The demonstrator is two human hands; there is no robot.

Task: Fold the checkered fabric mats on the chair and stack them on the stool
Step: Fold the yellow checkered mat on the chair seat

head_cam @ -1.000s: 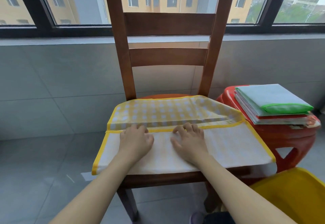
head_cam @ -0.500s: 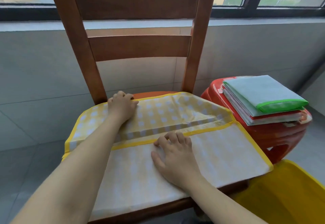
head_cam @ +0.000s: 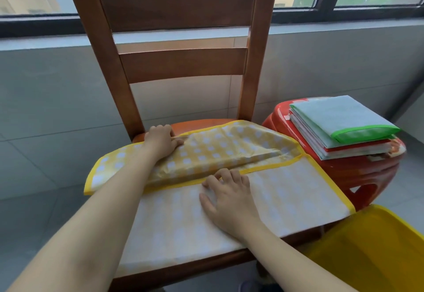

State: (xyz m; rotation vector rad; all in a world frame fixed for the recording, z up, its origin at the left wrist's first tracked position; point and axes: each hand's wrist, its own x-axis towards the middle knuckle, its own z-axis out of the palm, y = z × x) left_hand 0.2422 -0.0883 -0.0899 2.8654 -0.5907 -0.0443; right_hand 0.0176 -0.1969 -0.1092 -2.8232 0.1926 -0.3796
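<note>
A yellow checkered mat (head_cam: pixel 229 149) with a yellow border lies across the wooden chair (head_cam: pixel 179 66) seat. Its near half shows the pale underside; the far half shows the checks. My left hand (head_cam: pixel 161 141) grips the mat's far edge near the left back post and lifts it, so the cloth bunches. Flat on the pale near half, my right hand (head_cam: pixel 229 197) has its fingers spread, fingertips at the yellow border. A red stool (head_cam: pixel 371 165) right of the chair carries a stack of folded mats (head_cam: pixel 344 124), a green-edged one on top.
A yellow bin (head_cam: pixel 376 250) stands at the lower right, close to the chair's front corner. Behind the chair a grey tiled wall rises to a window sill (head_cam: pixel 57 41). Grey floor tiles spread to the left of the chair.
My left hand went from the middle of the mat to its far edge and took hold of it, raising it. The right hand stayed pressed flat. The view moved closer.
</note>
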